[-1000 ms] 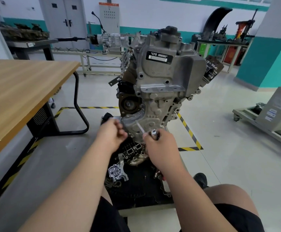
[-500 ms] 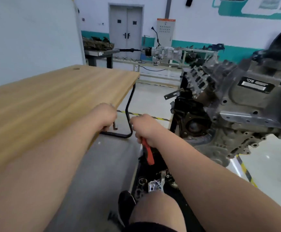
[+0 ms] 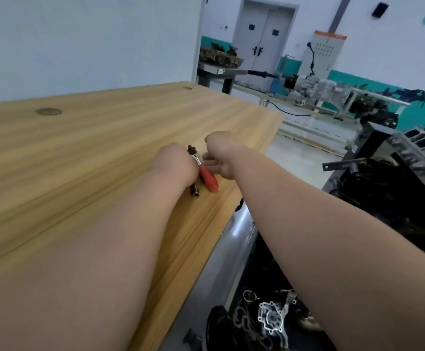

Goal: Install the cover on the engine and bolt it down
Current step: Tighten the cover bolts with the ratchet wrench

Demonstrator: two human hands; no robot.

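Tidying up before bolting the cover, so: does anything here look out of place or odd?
Nothing looks damaged or spilled. The red-handled ratchet and a small socket piece lie on the wooden table, fairly near its edge. Below, loose metal parts lie scattered on the dark floor mat, where they might be stepped on.

You have just one camera, and it sits on your head. It looks forward and down at the table (image 3: 92, 138), very close. The engine (image 3: 414, 158) peeks in at the right edge. The doors (image 3: 264, 41) are far back.
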